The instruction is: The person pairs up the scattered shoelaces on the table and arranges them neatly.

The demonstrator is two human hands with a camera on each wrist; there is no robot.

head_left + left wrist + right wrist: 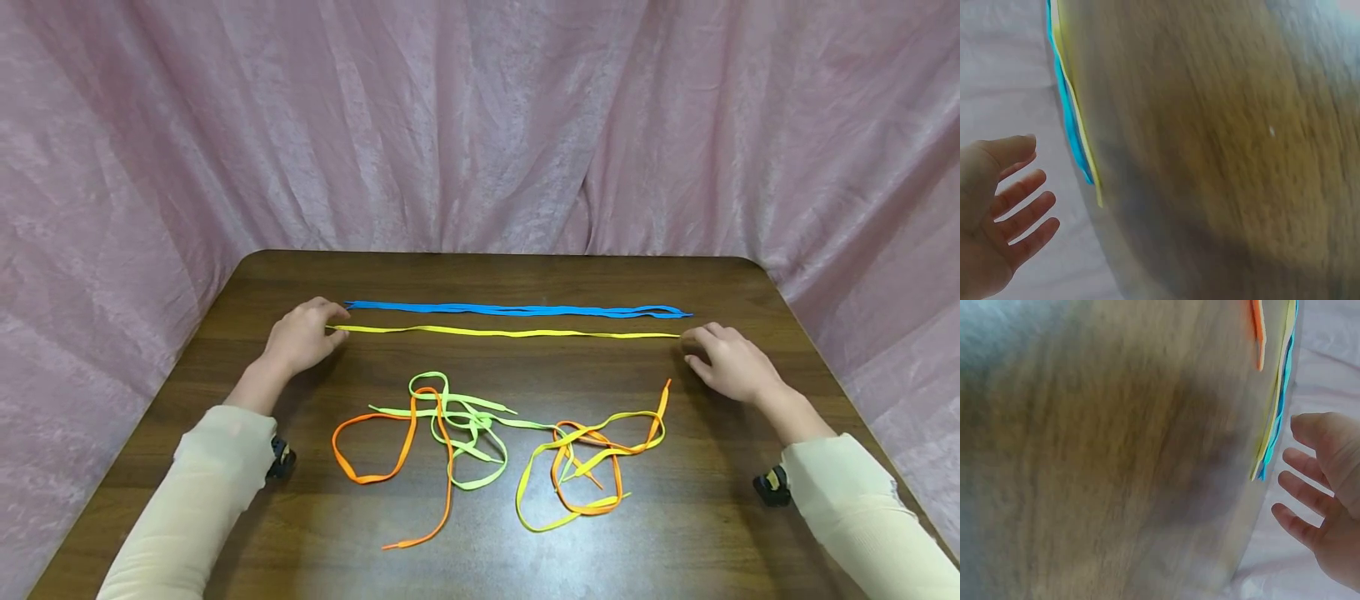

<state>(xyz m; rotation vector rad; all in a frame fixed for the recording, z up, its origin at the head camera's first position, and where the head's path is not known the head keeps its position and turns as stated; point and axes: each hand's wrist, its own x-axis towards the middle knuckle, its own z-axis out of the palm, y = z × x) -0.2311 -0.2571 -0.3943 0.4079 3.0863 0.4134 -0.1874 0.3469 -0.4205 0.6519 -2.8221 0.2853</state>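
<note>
Pink curtains [457, 125] hang behind the table [495, 358]; the left hand [303, 335] and right hand [733, 362], fingers loosely spread, are beside opposite ends of a straight yellow lace [517, 334].

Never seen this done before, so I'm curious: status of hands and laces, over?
Left hand and right hand at opposite ends of the straight yellow lace, neither gripping. Lace lies alongside blue strands. Nothing across it; tangled laces nearer the person.

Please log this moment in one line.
left hand: at left end of flat straight yellow lace; right hand: at its right end; flat blue laces: beyond; jumbled orange, yellow, green laces: nearer
</note>
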